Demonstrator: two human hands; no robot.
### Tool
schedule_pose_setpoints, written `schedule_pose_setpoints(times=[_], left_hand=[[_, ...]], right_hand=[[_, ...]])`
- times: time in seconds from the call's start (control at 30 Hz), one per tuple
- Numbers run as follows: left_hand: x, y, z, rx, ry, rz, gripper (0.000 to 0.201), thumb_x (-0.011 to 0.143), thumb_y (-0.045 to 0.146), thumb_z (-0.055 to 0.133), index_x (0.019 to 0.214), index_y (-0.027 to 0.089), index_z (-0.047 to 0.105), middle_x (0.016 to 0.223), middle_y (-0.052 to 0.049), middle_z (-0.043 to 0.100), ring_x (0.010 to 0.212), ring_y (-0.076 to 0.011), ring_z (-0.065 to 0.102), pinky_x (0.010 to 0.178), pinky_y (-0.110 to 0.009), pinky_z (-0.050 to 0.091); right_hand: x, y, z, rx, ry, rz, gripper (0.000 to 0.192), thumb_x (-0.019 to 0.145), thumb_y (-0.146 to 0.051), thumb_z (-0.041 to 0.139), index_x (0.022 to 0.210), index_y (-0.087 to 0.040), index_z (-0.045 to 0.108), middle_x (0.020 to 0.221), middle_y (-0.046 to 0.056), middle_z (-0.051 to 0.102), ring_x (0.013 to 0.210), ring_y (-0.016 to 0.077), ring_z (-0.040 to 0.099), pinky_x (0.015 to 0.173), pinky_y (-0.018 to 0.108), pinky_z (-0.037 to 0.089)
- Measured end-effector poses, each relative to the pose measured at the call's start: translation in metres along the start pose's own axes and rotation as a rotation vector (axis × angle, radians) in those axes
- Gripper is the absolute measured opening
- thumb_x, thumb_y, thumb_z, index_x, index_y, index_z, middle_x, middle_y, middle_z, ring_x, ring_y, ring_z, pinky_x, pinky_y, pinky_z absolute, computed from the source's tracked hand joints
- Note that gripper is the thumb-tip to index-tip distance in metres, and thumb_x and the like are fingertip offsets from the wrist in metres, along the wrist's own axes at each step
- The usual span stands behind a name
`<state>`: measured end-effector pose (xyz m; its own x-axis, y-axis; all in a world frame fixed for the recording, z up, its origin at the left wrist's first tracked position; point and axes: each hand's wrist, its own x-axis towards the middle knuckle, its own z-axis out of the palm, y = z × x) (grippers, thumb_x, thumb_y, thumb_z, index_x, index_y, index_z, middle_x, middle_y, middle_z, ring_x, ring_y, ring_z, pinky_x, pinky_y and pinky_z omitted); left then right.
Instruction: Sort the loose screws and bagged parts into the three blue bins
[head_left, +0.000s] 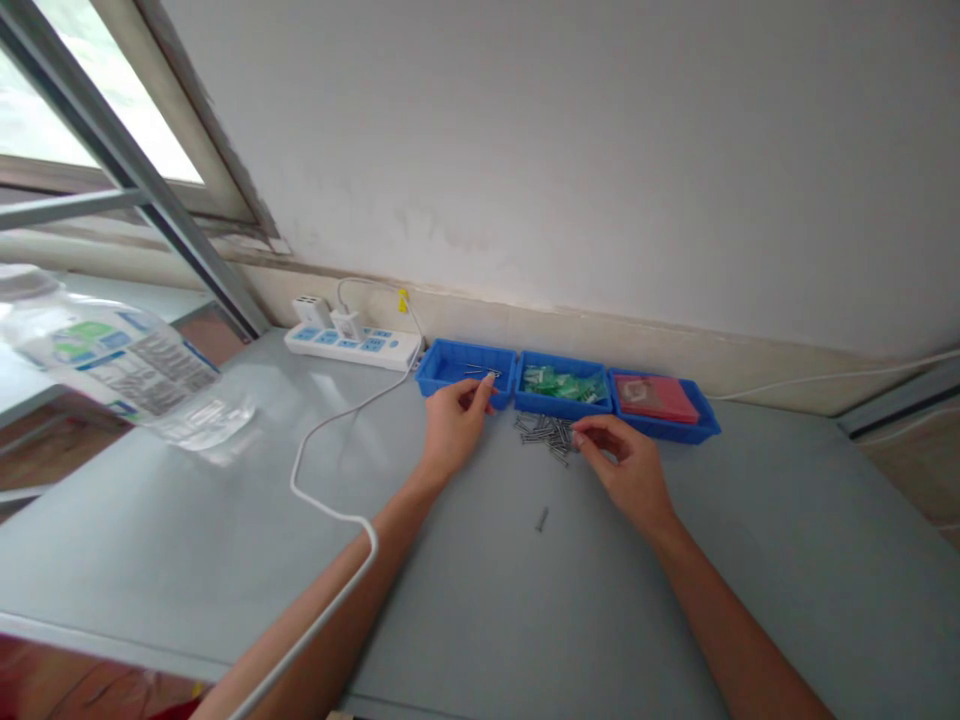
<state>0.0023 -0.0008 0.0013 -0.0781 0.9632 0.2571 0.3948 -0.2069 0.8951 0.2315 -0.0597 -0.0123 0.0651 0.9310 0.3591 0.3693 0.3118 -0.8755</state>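
Observation:
Three blue trays stand in a row at the back of the grey table. My left hand (456, 420) reaches to the front rim of the left tray (442, 372), fingertips at a thin metal piece (480, 372) lying in it; whether it grips the piece I cannot tell. My right hand (626, 460) rests on the table with its fingertips touching a pile of small grey screws (546, 432) in front of the middle tray (559, 402), which holds green parts. The right tray (697, 428) holds a red-pink pad. One lone screw (541, 519) lies nearer to me.
A white power strip (352, 345) with plugged adapters lies at the back left, and its white cable (322, 500) loops across the table over my left forearm. A clear plastic bag (127, 370) with printed labels hangs at the left. A window is at the upper left.

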Motion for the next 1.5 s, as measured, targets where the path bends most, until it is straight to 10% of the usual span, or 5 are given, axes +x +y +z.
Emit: schedule_pose_setpoints(times=[0.13, 0.57, 0.83, 1.23, 1.5], left_hand=[[-0.004, 0.007, 0.002, -0.109, -0.09, -0.024, 0.049, 0.097, 0.058, 0.051, 0.09, 0.015, 0.075, 0.064, 0.0, 0.066, 0.045, -0.0111, 0.052, 0.047, -0.023, 0.04], [-0.022, 0.009, 0.008, 0.508, -0.378, 0.395, 0.036, 0.103, 0.035, 0.048, 0.078, 0.021, 0.07, 0.075, -0.005, 0.071, 0.068, -0.0186, 0.064, 0.062, -0.028, 0.039], [-0.02, 0.011, 0.007, 0.543, -0.368, 0.374, 0.033, 0.102, 0.033, 0.05, 0.079, 0.02, 0.07, 0.079, -0.006, 0.073, 0.07, -0.0195, 0.065, 0.062, -0.029, 0.038], [-0.018, 0.009, 0.005, 0.579, -0.322, 0.331, 0.034, 0.102, 0.033, 0.048, 0.085, 0.02, 0.073, 0.085, -0.006, 0.077, 0.07, -0.0185, 0.066, 0.064, -0.029, 0.039], [-0.021, 0.009, 0.008, 0.467, -0.365, 0.353, 0.029, 0.101, 0.033, 0.051, 0.117, 0.022, 0.073, 0.09, -0.004, 0.077, 0.069, -0.0173, 0.067, 0.069, -0.029, 0.048]], right_hand=[[0.0, -0.002, -0.004, -0.069, -0.044, -0.04, 0.013, 0.089, -0.029, 0.066, 0.096, -0.021, 0.073, 0.089, 0.006, 0.075, 0.077, 0.0202, 0.07, 0.073, 0.035, 0.059], [-0.007, -0.026, -0.009, -0.368, -0.688, -0.258, 0.012, 0.086, -0.016, 0.074, 0.089, -0.026, 0.08, 0.106, 0.006, 0.064, 0.106, 0.0221, 0.061, 0.097, 0.04, 0.05], [-0.011, -0.034, -0.004, -0.357, -0.665, -0.275, 0.03, 0.082, -0.012, 0.074, 0.108, -0.026, 0.073, 0.114, 0.005, 0.064, 0.114, 0.0235, 0.06, 0.116, 0.049, 0.036], [-0.016, -0.02, 0.035, -0.662, -0.472, -0.427, 0.008, 0.098, -0.019, 0.062, 0.095, -0.017, 0.068, 0.104, 0.011, 0.067, 0.098, 0.0268, 0.057, 0.089, 0.042, 0.05], [0.001, -0.006, 0.002, -0.043, -0.026, -0.02, 0.014, 0.094, -0.036, 0.066, 0.093, -0.022, 0.067, 0.083, 0.003, 0.074, 0.073, 0.019, 0.07, 0.073, 0.032, 0.058]])
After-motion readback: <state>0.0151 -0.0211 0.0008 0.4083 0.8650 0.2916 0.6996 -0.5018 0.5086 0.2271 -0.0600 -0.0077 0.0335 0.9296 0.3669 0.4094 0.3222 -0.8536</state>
